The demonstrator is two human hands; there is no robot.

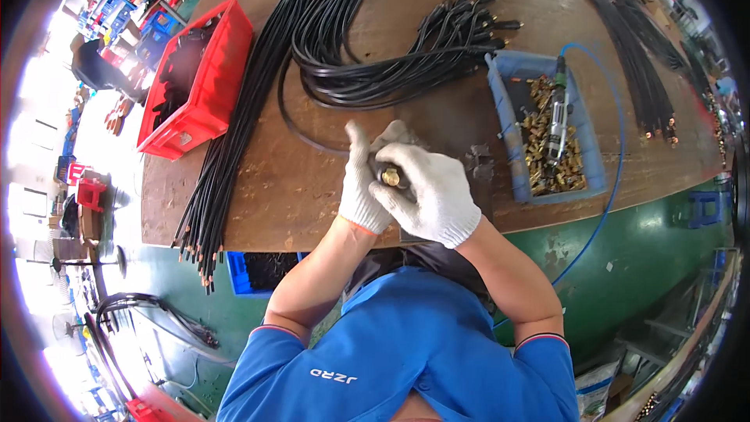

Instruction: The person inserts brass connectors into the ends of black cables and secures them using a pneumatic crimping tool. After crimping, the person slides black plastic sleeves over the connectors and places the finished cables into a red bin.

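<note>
Close together above the near part of the table, my two hands wear white knitted gloves. My left hand [362,187] is closed round a black cable [303,137], which loops back to the coiled bundle. My right hand [433,187] is closed on the same cable's end from the other side, thumb and fingers curled round it. Between them a brass fitting [391,177] points toward me, set in a dark collar. The fingers hide most of the cable's end. Ahead lies the coiled bundle of black cables [336,82], with brass-tipped plugs [469,23] at its right.
A red crate [226,55] with black parts stands at the left, beside long straight cables [238,137] overhanging the table edge. On the right, a blue bin [582,195] holds brass fittings [539,141] and a powered driver [558,121] with a blue hose [621,133].
</note>
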